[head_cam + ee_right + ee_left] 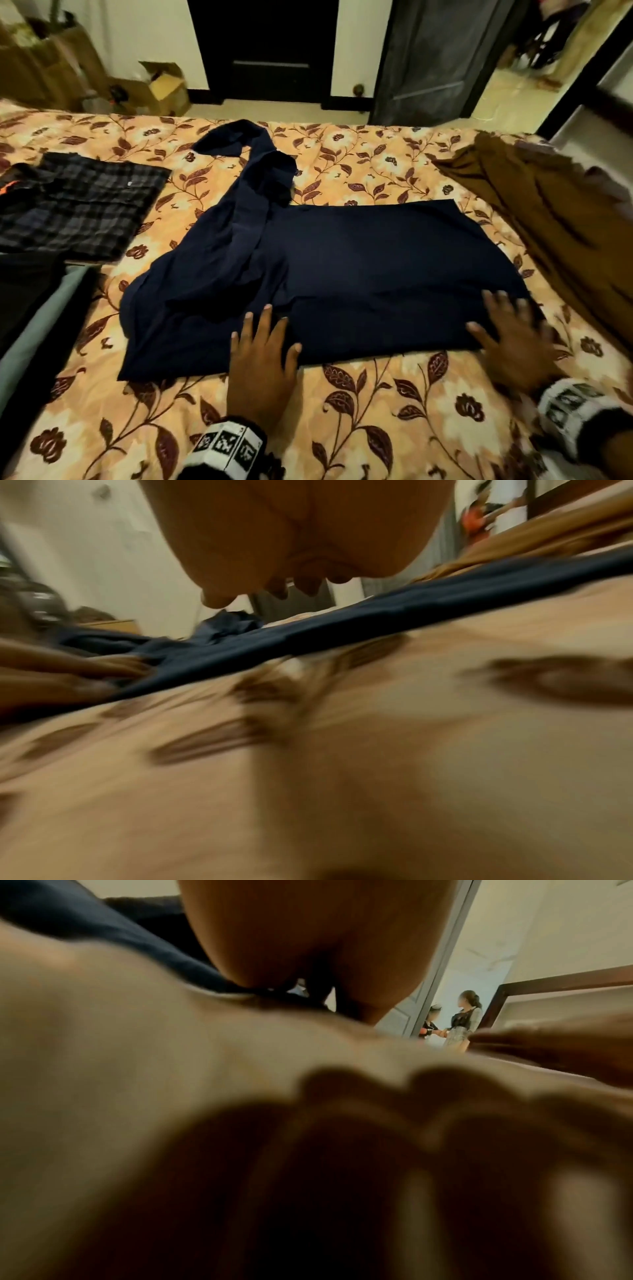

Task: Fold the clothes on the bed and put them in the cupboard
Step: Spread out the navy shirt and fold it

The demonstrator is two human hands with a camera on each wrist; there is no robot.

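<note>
Floral orange bedspread [359, 404]; dark doorway [263, 48] at 12 o'clock. Both hands, left hand [262, 366] and right hand [513, 339], spread flat on navy cloth garment [359, 274]. Only left wrist view shows two people [455, 1020] beyond the door.

Bed with floral peach bedspread [359, 404] under both hands. Beyond the hands: cream wall [137, 31], dark doorway [267, 51], grey door [442, 58] ajar right of it, pale floor [274, 108]. Cardboard boxes [164, 89] far left. Dim warm light.

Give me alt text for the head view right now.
Both hands, left hand and right hand, press flat on the near edge of a navy garment spread on a floral bedspread; a folded plaid shirt lies left, brown cloth right.
</note>
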